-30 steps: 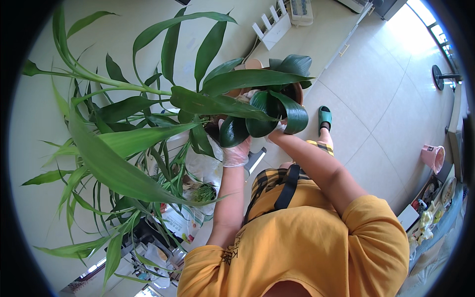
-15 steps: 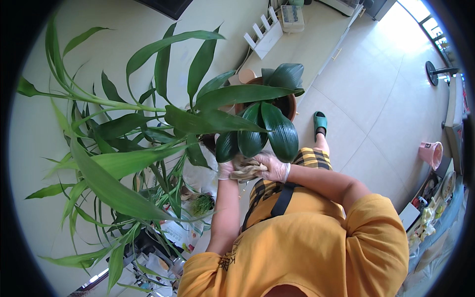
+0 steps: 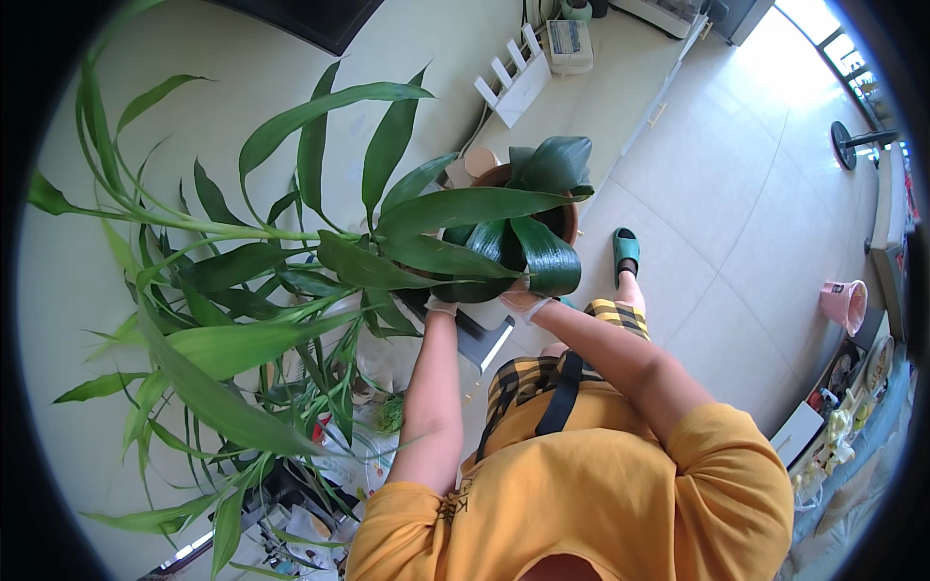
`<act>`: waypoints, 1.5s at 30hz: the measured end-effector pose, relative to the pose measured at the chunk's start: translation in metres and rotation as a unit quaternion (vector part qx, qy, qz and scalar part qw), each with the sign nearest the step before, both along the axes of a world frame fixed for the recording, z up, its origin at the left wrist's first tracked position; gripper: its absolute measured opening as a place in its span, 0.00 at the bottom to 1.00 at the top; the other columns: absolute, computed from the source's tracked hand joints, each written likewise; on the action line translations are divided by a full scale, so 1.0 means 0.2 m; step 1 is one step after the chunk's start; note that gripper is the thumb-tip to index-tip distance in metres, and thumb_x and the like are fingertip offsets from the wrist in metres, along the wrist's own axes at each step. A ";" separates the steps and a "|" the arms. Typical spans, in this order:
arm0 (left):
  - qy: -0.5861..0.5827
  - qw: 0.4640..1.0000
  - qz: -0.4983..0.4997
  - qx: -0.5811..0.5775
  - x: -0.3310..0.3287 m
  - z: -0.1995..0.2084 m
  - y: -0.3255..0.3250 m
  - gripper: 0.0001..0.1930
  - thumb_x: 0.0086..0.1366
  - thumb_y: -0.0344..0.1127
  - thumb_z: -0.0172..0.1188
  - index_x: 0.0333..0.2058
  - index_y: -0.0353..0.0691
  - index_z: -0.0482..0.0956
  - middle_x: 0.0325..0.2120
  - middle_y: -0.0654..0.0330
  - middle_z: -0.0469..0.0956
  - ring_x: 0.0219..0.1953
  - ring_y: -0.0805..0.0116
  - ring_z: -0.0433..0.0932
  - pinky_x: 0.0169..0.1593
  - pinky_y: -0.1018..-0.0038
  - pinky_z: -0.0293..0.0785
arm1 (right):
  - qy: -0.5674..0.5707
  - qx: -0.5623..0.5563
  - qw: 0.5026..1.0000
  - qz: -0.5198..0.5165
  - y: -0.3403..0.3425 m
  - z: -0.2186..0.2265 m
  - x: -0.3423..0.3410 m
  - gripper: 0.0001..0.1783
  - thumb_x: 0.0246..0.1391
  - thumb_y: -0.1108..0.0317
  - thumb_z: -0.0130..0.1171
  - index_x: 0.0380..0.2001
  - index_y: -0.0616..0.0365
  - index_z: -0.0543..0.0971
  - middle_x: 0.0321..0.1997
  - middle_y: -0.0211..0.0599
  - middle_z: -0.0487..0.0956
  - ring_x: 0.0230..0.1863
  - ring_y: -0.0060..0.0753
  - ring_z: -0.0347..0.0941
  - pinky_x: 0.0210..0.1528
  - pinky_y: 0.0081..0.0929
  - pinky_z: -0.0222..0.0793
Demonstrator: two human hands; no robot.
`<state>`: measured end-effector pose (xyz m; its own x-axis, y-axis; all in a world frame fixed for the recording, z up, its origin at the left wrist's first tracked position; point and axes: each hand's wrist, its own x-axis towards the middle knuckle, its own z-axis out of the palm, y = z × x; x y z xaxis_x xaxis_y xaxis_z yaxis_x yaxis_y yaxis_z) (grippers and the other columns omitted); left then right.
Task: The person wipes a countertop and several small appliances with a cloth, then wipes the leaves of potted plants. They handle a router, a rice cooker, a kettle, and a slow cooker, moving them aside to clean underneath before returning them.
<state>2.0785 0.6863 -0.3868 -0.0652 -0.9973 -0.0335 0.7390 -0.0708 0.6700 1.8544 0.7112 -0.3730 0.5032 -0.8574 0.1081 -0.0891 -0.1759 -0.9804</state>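
Both of my hands wear thin clear gloves and reach under the broad dark leaves of a potted plant (image 3: 550,261). My right hand (image 3: 523,301) is at the lower edge of a glossy leaf, which is bent up over it and hides the fingers. Only the wrist and cuff of my left hand (image 3: 442,306) show below another leaf; its fingers are covered. The plant's brown round pot (image 3: 569,225) stands just beyond the leaves. No cloth is visible at my hands.
A tall plant with long green leaves (image 3: 232,353) spreads over the left side, partly in front of the pot. A white router (image 3: 517,85) and a white box (image 3: 570,45) stand on the pale counter (image 3: 605,92). A pink bin (image 3: 843,306) is on the tiled floor at right.
My hands have moved apart and forward under the leaves. The beige cloth bunched between them has gone out of sight. The broad leaves are now lifted and bent, and a grey drawer-like edge shows below.
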 end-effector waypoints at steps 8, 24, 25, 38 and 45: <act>-0.252 0.957 -0.015 0.144 -0.12 -0.01 -0.27 0.21 0.75 0.43 0.49 0.61 0.40 0.71 0.56 0.58 0.75 0.59 0.62 0.73 0.65 0.64 0.67 | 0.025 0.045 0.999 -0.001 -0.03 0.05 -0.19 0.19 0.64 0.67 0.50 0.57 0.56 0.74 0.58 0.41 0.77 0.60 0.42 0.70 0.64 0.40 0.65; -0.316 0.904 -0.060 0.281 0.03 0.18 -0.10 0.23 0.74 0.51 0.49 0.56 0.40 0.74 0.50 0.58 0.79 0.55 0.63 0.76 0.63 0.65 0.68 | -0.004 0.011 0.999 -0.033 -0.08 0.08 -0.04 0.20 0.65 0.65 0.49 0.58 0.56 0.74 0.60 0.41 0.76 0.61 0.43 0.69 0.65 0.40 0.64; -0.282 0.915 -0.043 0.286 0.07 0.18 -0.06 0.23 0.74 0.51 0.49 0.56 0.40 0.74 0.50 0.58 0.79 0.54 0.63 0.76 0.62 0.65 0.68 | -0.008 0.010 0.999 -0.032 -0.09 0.10 -0.02 0.20 0.65 0.65 0.49 0.58 0.56 0.74 0.60 0.41 0.75 0.61 0.43 0.69 0.65 0.40 0.64; 0.267 0.930 0.082 0.240 -0.17 0.16 0.36 0.39 0.69 0.66 0.50 0.64 0.37 0.70 0.64 0.45 0.70 0.62 0.45 0.73 0.58 0.41 0.75 | -0.006 -0.007 1.000 -0.015 -0.10 0.17 0.05 0.20 0.66 0.64 0.48 0.58 0.55 0.74 0.61 0.41 0.74 0.62 0.44 0.68 0.66 0.41 0.63; 0.338 0.930 0.007 0.144 -0.18 0.20 0.34 0.34 0.73 0.59 0.47 0.64 0.37 0.69 0.63 0.45 0.71 0.63 0.42 0.72 0.66 0.39 0.65 | 0.005 -0.009 1.000 -0.007 -0.18 0.15 0.05 0.20 0.66 0.63 0.48 0.58 0.55 0.74 0.62 0.41 0.74 0.63 0.44 0.68 0.66 0.41 0.63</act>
<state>2.0419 0.7534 -0.3461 -0.1563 -0.9543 -0.2548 0.9866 -0.1633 0.0062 1.8653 0.6762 -0.3426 0.4921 -0.8624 0.1183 -0.1009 -0.1915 -0.9763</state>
